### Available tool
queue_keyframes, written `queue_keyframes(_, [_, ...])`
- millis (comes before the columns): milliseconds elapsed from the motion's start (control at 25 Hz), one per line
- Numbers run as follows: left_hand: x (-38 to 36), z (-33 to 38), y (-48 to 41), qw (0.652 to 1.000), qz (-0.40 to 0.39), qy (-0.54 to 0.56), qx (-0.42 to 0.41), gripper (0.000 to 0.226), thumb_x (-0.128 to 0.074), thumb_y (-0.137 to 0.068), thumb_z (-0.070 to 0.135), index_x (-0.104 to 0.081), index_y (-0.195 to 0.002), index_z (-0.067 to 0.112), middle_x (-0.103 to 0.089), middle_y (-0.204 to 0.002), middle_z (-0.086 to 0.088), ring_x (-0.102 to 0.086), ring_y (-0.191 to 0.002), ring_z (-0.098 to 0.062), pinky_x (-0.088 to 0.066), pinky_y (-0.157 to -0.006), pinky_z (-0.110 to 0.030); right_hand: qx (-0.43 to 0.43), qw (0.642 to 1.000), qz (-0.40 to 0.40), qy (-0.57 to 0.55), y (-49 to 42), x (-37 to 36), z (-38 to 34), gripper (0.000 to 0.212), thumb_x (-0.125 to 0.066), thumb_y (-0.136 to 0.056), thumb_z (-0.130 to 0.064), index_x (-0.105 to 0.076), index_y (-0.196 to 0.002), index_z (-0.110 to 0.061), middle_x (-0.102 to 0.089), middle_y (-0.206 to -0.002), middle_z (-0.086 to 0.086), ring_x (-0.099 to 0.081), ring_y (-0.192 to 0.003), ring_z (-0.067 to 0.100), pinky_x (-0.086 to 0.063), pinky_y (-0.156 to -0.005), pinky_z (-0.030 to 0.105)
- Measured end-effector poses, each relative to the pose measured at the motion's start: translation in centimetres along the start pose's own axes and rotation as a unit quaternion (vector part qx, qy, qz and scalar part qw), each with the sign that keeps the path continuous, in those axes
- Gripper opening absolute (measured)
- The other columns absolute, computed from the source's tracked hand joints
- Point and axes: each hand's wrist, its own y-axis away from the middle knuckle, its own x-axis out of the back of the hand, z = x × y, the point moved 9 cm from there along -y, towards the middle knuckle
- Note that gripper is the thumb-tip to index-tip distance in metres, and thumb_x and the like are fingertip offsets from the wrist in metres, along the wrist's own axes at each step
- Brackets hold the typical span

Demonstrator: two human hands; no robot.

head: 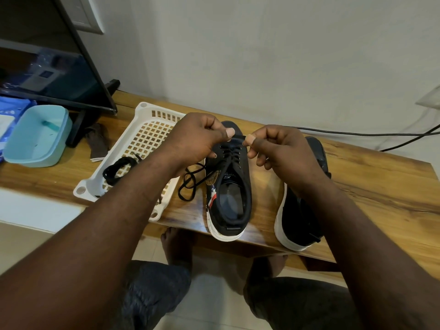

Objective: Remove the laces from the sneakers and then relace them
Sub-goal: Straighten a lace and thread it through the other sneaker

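Pinching a short stretch of black lace (pixel 238 138) between both thumbs and forefingers, I hold it just above the toe end of the middle sneaker (pixel 228 191). My left hand (pixel 200 136) has its fingers curled in, with the thumb tip pressed onto the lace. My right hand (pixel 281 148) mirrors it from the other side, so each hand holds its own end of that stretch and the two thumbs nearly meet.

The middle sneaker stands upright on the wooden table (pixel 369 186), toe pointing away from me and heel at the near edge. Crossings of the lace show in the eyelets just below my thumbs. A free tail (pixel 190 182) lies looped on the table beside the sneaker's left flank – where it ends under my left wrist I cannot tell.

The second sneaker (pixel 300 210) sits just to the right, also upright on its white sole. My right wrist and forearm cover much of it, so I cannot tell whether it is laced.

To the left lies a white basket (pixel 142 108) of open lattice, with a bundled loose lace (pixel 119 169) inside – my left forearm crosses above its near corner. Further left are a brown cloth (pixel 97 144), a turquoise tub (pixel 35 136) and a dark screen (pixel 47 67). Black cables (pixel 357 134) run along the wall at the right.
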Motion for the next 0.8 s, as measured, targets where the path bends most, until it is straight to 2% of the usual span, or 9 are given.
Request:
queue_keyframes(80, [-0.6, 0.0, 0.3, 1.000, -0.026, -0.005, 0.007, 0.025, -0.071, -0.098, 0.039, -0.077, -0.096, 0.016, -0.075, -0.091, 0.002, -0.062, -0.070, -0.003, -0.053, -0.062, -0.026, 0.002, 1.000, 0.016, 0.018, 0.1, 0.3, -0.1, 0.014, -0.072, -0.098, -0.022, -0.075, -0.091, -0.010, -0.076, -0.077, 0.005, -0.062, -0.060, 0.010, -0.046, -0.057, 0.018])
queue_keyframes(160, [-1.6, 0.1, 0.8, 0.997, -0.073, 0.023, 0.013, 0.029, -0.067, -0.099, 0.043, -0.079, -0.103, 0.018, -0.074, -0.092, 0.001, -0.060, -0.063, 0.001, -0.050, -0.057, -0.025, -0.002, 0.999, 0.018, 0.033, 0.1, 0.2, -0.1, 0.016, -0.076, -0.096, -0.024, -0.073, -0.086, -0.011, -0.077, -0.076, 0.005, -0.065, -0.060, 0.011, -0.046, -0.055, 0.015])
queue_keyframes(320, [-2.8, 0.3, 0.9, 0.993, -0.100, 0.060, 0.021, 0.021, -0.070, -0.099, 0.028, -0.077, -0.102, 0.009, -0.073, -0.085, -0.003, -0.054, -0.057, -0.010, -0.050, -0.053, -0.025, -0.015, 0.999, 0.009, 0.049, 0.3, -0.2, 0.0, 0.017, -0.077, -0.094, -0.022, -0.072, -0.083, -0.010, -0.075, -0.071, 0.006, -0.067, -0.058, 0.008, -0.045, -0.052, 0.013])
queue_keyframes(520, [-2.1, -0.7, 1.0, 0.987, -0.116, 0.086, 0.074, 0.010, -0.074, -0.095, 0.016, -0.077, -0.096, 0.007, -0.072, -0.078, -0.005, -0.059, -0.059, -0.010, -0.059, -0.063, -0.028, -0.016, 0.998, 0.019, 0.060, 0.4, 0.0, -0.1, 0.010, -0.077, -0.094, -0.017, -0.073, -0.085, -0.014, -0.075, -0.073, 0.004, -0.069, -0.060, 0.010, -0.047, -0.054, 0.016])
queue_keyframes(640, [-1.2, -1.3, 0.7, 0.993, -0.073, 0.040, 0.083, 0.014, -0.075, -0.094, 0.014, -0.075, -0.098, 0.001, -0.069, -0.078, -0.005, -0.060, -0.062, -0.010, -0.057, -0.062, -0.027, -0.043, 0.995, -0.013, 0.084, 0.4, -0.5, 0.8, 0.010, -0.078, -0.094, -0.027, -0.073, -0.094, -0.018, -0.077, -0.079, 0.001, -0.073, -0.066, 0.012, -0.053, -0.060, 0.024])
queue_keyframes(720, [-0.3, -1.4, 0.6, 0.996, -0.030, -0.025, 0.076, 0.016, -0.077, -0.091, 0.017, -0.076, -0.094, 0.002, -0.074, -0.090, -0.005, -0.065, -0.077, -0.015, -0.054, -0.062, -0.030, -0.055, 0.987, -0.034, 0.150, 0.7, -0.8, 1.4, 0.019, -0.083, -0.088, -0.038, -0.072, -0.094, -0.024, -0.076, -0.081, -0.003, -0.072, -0.071, 0.009, -0.057, -0.064, 0.029])
queue_keyframes(800, [-0.1, -1.2, 0.7, 0.996, -0.021, -0.051, 0.070, 0.016, -0.079, -0.088, 0.019, -0.077, -0.090, 0.003, -0.075, -0.099, -0.005, -0.066, -0.087, -0.020, -0.051, -0.064, -0.034, -0.049, 0.967, -0.062, 0.243, 0.9, -1.6, 1.5, 0.033, -0.088, -0.078, -0.049, -0.069, -0.095, -0.028, -0.074, -0.084, -0.006, -0.070, -0.075, 0.008, -0.059, -0.067, 0.031])
